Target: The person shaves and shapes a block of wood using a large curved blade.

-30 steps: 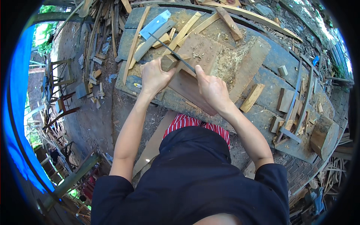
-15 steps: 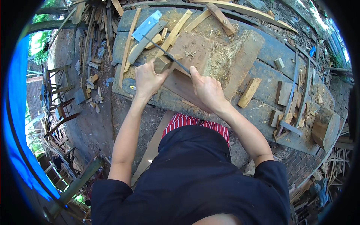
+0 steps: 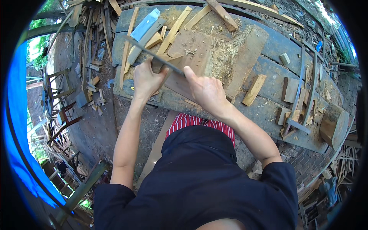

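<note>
My right hand [image 3: 207, 92] is closed around the near end of a long thin metal saw blade [image 3: 153, 55]. The blade runs diagonally up and to the left across the bench. My left hand [image 3: 147, 79] clamps a small light wooden piece [image 3: 163, 61] down where the blade crosses it. Both hands rest over a wide brown board [image 3: 195, 51] lying on the weathered grey workbench [image 3: 276, 46]. Sawdust [image 3: 226, 57] is piled just right of the board.
Wooden slats and offcuts [image 3: 176, 23] and a pale blue flat bar [image 3: 145, 23] lie on the bench's far side. Small blocks [image 3: 254, 90] and metal rods [image 3: 301, 82] sit to the right. Scrap wood litters the dirt ground [image 3: 92, 76] at left; a blue tarp [image 3: 15, 115] hangs there.
The blade now reaches farther up-left past my left hand than before. Both hands keep their grips, shifting slightly over the board as my head moves.
</note>
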### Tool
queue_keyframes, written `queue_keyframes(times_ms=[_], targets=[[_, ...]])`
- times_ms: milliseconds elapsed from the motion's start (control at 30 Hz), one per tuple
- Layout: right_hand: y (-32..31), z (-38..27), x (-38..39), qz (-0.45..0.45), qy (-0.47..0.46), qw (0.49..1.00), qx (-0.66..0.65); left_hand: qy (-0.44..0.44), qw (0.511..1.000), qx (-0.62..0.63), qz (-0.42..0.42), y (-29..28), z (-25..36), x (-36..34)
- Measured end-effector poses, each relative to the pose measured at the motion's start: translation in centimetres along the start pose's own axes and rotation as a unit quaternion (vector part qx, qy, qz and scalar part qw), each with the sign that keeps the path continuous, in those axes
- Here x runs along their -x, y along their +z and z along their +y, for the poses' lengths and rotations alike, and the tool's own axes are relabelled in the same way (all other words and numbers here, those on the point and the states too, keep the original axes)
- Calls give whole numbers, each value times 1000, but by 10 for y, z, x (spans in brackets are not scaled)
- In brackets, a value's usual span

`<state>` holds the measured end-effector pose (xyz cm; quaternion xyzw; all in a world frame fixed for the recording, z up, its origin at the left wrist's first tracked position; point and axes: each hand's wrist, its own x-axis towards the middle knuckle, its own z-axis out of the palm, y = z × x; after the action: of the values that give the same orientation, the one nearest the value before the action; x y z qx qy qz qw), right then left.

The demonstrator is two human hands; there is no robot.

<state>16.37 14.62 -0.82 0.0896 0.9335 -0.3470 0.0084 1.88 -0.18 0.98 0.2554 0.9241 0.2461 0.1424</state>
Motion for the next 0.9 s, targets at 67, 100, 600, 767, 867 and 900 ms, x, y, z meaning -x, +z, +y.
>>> queue_keyframes(times_ms=[67,100,600,767,867,900], targets=[[8,15,-10,24,10,1000,-11,-8,1000,7,-11,0,1,-10],[10,21,-14,7,19,1000,11,15,1000,-4,-1,4,-5,-14],[3,9,11,-24,4,998,59,-8,1000,1,4,-2,0,0],[15,27,-5,-8,23,999,49,24,1000,7,14,4,-12,-11],[3,7,3,-40,12,998,51,-20,999,-29,32,2,-12,-4],[7,7,3,-15,2,999,31,-45,998,-41,11,-2,-10,-7]])
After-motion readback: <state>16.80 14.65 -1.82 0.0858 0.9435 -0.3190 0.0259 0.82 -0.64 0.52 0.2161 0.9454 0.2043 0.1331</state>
